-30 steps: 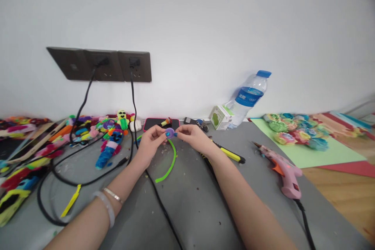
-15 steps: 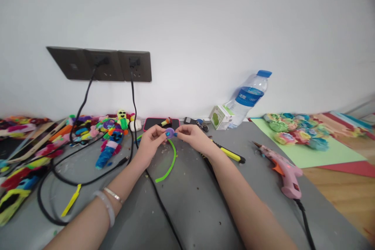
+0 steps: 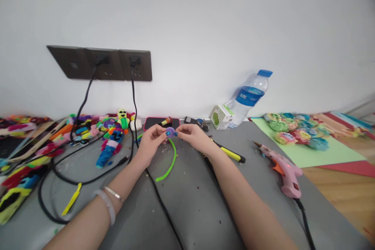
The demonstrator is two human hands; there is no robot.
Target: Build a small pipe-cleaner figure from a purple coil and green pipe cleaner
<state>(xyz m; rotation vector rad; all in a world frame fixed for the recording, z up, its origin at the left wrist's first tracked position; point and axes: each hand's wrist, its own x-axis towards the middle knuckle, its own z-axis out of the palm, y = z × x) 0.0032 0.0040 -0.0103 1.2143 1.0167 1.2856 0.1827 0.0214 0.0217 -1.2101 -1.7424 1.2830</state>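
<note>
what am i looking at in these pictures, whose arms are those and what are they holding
There is no machine here: these are a person's two bare arms, seen by a camera worn on that person's head, looking forward and down. All the pictures come from that one camera, moments apart.

The left hand and right hand meet at a small round purple piece, pinched between their fingers.

On the grey work surface lie a curved bright green fuzzy strip, a pink glue gun with a black cord, and, at the left, colourful fuzzy figures. A clear plastic bottle with a blue cap leans against the white wall.
</note>
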